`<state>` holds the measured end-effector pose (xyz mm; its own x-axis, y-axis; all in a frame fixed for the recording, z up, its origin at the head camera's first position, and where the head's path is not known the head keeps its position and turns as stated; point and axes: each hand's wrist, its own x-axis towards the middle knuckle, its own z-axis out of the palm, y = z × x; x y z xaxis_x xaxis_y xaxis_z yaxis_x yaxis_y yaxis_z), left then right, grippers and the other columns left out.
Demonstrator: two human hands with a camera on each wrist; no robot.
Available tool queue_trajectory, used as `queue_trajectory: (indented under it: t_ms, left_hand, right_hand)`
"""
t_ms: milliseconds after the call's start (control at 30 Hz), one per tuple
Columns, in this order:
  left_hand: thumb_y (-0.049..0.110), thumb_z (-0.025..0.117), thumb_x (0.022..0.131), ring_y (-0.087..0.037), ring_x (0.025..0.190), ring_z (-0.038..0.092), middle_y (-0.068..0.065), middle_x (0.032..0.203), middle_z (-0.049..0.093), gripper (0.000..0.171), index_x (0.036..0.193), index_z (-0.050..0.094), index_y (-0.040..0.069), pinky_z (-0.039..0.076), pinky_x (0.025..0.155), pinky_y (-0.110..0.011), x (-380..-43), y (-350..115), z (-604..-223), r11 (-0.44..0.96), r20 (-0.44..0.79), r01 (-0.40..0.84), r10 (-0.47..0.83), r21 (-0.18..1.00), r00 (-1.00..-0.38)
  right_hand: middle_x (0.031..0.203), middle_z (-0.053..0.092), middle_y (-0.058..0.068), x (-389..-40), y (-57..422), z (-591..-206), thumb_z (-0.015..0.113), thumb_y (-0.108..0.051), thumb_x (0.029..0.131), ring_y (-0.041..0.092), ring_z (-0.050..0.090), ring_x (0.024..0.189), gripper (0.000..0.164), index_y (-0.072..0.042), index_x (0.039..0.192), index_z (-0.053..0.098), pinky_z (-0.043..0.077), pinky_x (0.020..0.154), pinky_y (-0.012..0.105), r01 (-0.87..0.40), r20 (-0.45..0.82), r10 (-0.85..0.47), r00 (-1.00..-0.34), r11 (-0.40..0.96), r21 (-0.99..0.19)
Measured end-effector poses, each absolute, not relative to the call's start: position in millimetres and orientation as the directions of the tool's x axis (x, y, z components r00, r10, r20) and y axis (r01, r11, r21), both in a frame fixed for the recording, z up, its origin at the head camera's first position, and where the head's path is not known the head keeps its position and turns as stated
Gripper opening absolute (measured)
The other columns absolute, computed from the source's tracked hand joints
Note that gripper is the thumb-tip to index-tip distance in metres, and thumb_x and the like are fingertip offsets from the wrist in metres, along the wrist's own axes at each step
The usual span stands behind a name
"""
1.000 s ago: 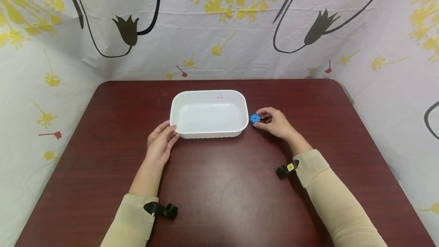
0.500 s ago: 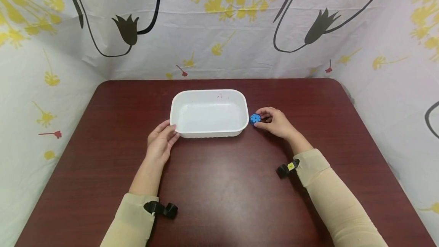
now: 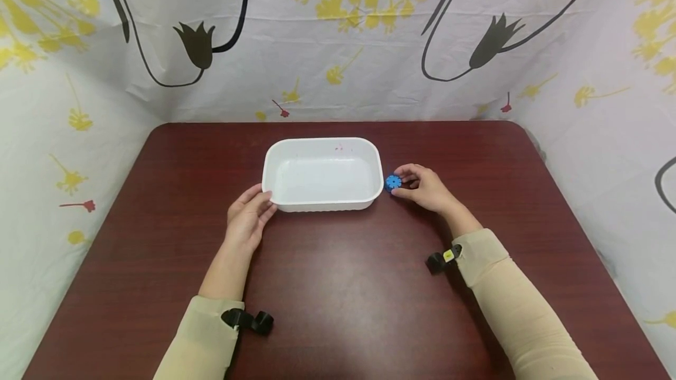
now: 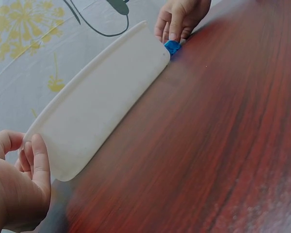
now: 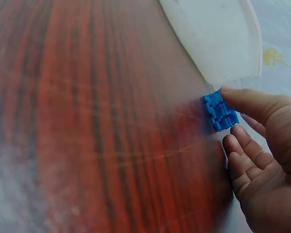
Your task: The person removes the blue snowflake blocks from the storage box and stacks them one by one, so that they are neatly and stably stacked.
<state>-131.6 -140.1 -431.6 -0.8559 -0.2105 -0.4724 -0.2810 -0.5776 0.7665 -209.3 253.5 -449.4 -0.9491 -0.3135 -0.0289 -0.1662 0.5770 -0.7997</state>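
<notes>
A white plastic tub [image 3: 322,203] with rounded corners stands on the table. My left hand [image 3: 246,219] grips its near left corner, the thumb over the rim and the fingers against the outer wall; the left wrist view shows this wall [image 4: 97,92] side-on. Just right of the tub is a short stack of blue notched discs [image 3: 393,182], like interlocking toy discs. My right hand [image 3: 424,187] pinches that stack between thumb and fingers. In the right wrist view the thumb lies along one side of the ridged blue stack [image 5: 219,110], low at the table surface.
The dark red wooden table [image 3: 327,286] reaches back to a white cloth [image 3: 253,69] printed with flowers, which also hangs at both sides. Black wrist straps with small cameras [image 3: 256,322] sit on both beige sleeves.
</notes>
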Motion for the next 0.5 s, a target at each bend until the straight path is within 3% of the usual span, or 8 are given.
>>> queue_trajectory:
  t_ms: [167,300,400,500]
  left_hand:
    - [-0.003,0.069,0.092,-0.011,0.071,0.066,0.0,0.084,0.066,0.031,0.121,0.06,0.006,0.062,0.074,-0.023,-132,-139,-432,-0.507,-0.434,-0.268,-0.243,0.819,-0.868]
    - [0.001,0.072,0.092,-0.011,0.072,0.068,-0.001,0.088,0.066,0.036,0.126,0.061,0.001,0.063,0.074,-0.026,-129,-139,-431,-0.349,-0.348,-0.236,-0.305,0.907,-0.886]
    - [0.009,0.071,0.094,-0.011,0.077,0.066,-0.003,0.092,0.063,0.035,0.127,0.062,-0.001,0.063,0.073,-0.024,-124,-141,-431,-0.122,-0.219,-0.187,-0.362,0.975,-0.906]
    - [0.016,0.069,0.096,-0.014,0.085,0.065,-0.006,0.098,0.063,0.031,0.123,0.066,0.001,0.062,0.074,-0.024,-116,-145,-431,0.218,-0.015,-0.107,-0.387,0.97,-0.922]
  right_hand:
    - [0.115,0.065,0.02,-206,257,-448,0.076,-0.022,0.093,0.031,0.062,0.106,0.044,0.0,0.127,0.06,0.054,0.091,0.043,-0.146,-0.003,-0.264,-0.965,0.543,-0.827]
    - [0.116,0.065,0.019,-198,259,-448,0.074,-0.026,0.095,0.033,0.063,0.106,0.043,-0.001,0.127,0.06,0.053,0.09,0.045,-0.157,0.044,-0.209,-0.977,0.564,-0.811]
    - [0.114,0.066,0.019,-192,260,-449,0.075,-0.022,0.094,0.034,0.064,0.105,0.041,0.0,0.125,0.06,0.054,0.089,0.048,-0.187,0.104,-0.172,-0.98,0.597,-0.78]
    - [0.111,0.066,0.02,-184,261,-447,0.076,-0.017,0.092,0.036,0.065,0.102,0.039,0.002,0.123,0.061,0.056,0.087,0.051,-0.236,0.181,-0.152,-0.972,0.638,-0.733]
